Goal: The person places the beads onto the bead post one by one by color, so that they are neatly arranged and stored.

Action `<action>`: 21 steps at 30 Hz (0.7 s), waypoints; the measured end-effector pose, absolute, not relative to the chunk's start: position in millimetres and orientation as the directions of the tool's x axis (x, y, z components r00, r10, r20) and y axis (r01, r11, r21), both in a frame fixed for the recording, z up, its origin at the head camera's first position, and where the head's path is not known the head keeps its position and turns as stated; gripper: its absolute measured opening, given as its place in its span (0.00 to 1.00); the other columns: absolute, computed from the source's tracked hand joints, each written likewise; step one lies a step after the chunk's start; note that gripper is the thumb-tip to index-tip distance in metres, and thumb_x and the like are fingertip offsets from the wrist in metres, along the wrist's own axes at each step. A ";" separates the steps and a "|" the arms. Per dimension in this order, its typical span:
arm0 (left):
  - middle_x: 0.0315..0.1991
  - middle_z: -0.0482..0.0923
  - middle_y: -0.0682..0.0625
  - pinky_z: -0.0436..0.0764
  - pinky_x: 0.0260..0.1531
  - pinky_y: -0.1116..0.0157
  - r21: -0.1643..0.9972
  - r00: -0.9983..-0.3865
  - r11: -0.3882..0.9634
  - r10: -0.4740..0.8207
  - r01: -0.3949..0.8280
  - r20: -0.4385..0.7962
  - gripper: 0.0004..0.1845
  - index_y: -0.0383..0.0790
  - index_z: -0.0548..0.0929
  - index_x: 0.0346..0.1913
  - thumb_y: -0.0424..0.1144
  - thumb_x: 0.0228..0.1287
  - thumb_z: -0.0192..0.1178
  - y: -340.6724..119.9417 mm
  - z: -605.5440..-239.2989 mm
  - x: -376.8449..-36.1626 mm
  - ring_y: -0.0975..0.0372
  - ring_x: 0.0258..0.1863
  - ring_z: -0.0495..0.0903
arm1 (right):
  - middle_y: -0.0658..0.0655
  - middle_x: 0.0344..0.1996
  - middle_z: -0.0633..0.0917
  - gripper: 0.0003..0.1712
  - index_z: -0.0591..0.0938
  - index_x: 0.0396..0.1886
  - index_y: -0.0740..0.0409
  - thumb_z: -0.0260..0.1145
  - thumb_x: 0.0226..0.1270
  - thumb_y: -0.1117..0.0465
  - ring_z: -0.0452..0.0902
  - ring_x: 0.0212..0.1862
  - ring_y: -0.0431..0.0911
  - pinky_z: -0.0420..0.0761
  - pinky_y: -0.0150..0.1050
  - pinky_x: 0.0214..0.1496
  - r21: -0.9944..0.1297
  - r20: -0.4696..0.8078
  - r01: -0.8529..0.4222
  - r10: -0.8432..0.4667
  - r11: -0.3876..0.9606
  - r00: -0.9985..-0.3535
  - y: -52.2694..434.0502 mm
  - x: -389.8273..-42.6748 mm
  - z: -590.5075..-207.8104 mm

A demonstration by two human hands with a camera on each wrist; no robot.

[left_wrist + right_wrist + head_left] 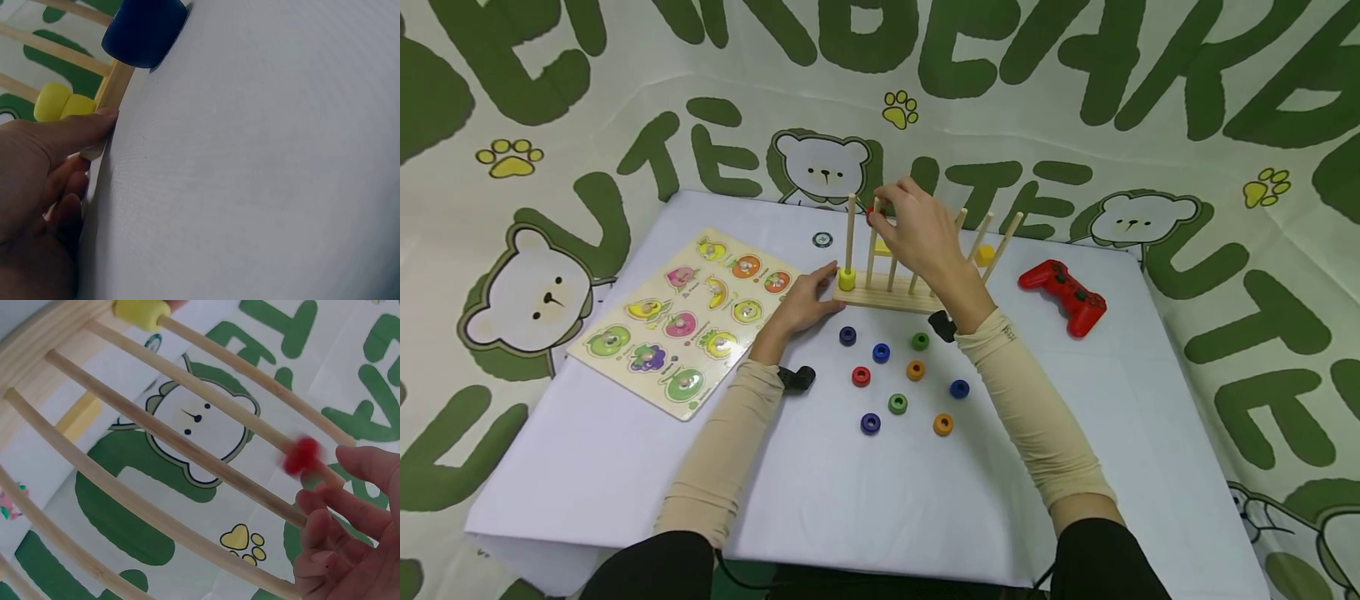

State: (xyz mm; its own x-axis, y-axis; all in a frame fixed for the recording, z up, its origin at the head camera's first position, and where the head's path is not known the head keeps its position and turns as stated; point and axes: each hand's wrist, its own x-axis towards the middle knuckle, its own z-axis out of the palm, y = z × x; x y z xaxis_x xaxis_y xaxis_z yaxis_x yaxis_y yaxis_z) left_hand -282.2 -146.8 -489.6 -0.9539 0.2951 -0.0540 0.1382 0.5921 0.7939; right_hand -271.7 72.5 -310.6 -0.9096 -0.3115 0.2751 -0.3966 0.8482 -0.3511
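Observation:
A wooden rack with several upright pegs stands mid-table. A yellow ring sits at the foot of its leftmost peg. My left hand lies flat on the table, with its thumb pressed against the rack's left end. My right hand is raised at the peg tops. A red ring is threaded on the second peg just below its tip. It looks blurred, and my loosely curled fingers are right beside it. The yellow ring also shows far down the neighbouring peg.
Several loose coloured rings lie in front of the rack, among them a purple ring, a red ring and an orange ring. A fruit puzzle board lies left, a red game controller right. A yellow block sits behind the rack.

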 end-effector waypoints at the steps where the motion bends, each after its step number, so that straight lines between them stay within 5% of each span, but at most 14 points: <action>1: 0.81 0.64 0.36 0.63 0.82 0.50 0.795 -0.953 0.591 0.298 0.141 -0.052 0.46 0.38 0.56 0.86 0.36 0.72 0.70 -146.1 -490.2 -282.7 0.43 0.79 0.67 | 0.57 0.61 0.84 0.24 0.83 0.70 0.56 0.66 0.81 0.52 0.80 0.38 0.50 0.83 0.42 0.35 -0.351 0.279 -0.397 -0.310 0.848 -0.909 73.4 -271.0 -310.9; 8: 0.79 0.68 0.35 0.61 0.82 0.46 0.786 -0.954 0.599 0.298 0.155 -0.039 0.46 0.38 0.58 0.85 0.37 0.71 0.71 -148.1 -490.9 -285.1 0.42 0.78 0.68 | 0.59 0.71 0.77 0.27 0.78 0.74 0.55 0.66 0.81 0.53 0.81 0.38 0.51 0.81 0.41 0.31 -0.351 0.408 -0.462 -0.311 0.815 -0.858 81.3 -256.0 -316.5; 12: 0.77 0.70 0.33 0.60 0.82 0.44 0.784 -0.952 0.601 0.303 0.155 -0.044 0.46 0.38 0.59 0.85 0.37 0.71 0.71 -148.4 -488.8 -284.8 0.41 0.78 0.68 | 0.60 0.64 0.81 0.23 0.83 0.68 0.57 0.68 0.79 0.56 0.82 0.37 0.52 0.82 0.40 0.30 -0.320 0.424 -0.530 -0.381 0.785 -0.822 90.4 -232.6 -330.3; 16: 0.77 0.69 0.33 0.62 0.81 0.44 0.779 -0.952 0.608 0.304 0.156 -0.047 0.45 0.37 0.58 0.85 0.37 0.72 0.70 -147.6 -488.5 -284.8 0.41 0.77 0.68 | 0.57 0.54 0.87 0.20 0.86 0.61 0.57 0.72 0.75 0.56 0.86 0.44 0.49 0.88 0.41 0.42 -0.288 0.187 -0.608 -0.580 0.740 -0.793 93.9 -205.4 -355.9; 21: 0.77 0.70 0.33 0.64 0.80 0.44 0.782 -0.953 0.602 0.299 0.161 -0.034 0.45 0.37 0.59 0.85 0.37 0.72 0.70 -148.7 -492.3 -285.4 0.42 0.76 0.69 | 0.55 0.53 0.87 0.22 0.86 0.63 0.55 0.75 0.73 0.55 0.86 0.45 0.46 0.88 0.43 0.49 -0.276 -0.141 -0.673 -0.721 0.687 -0.678 86.5 -181.1 -397.4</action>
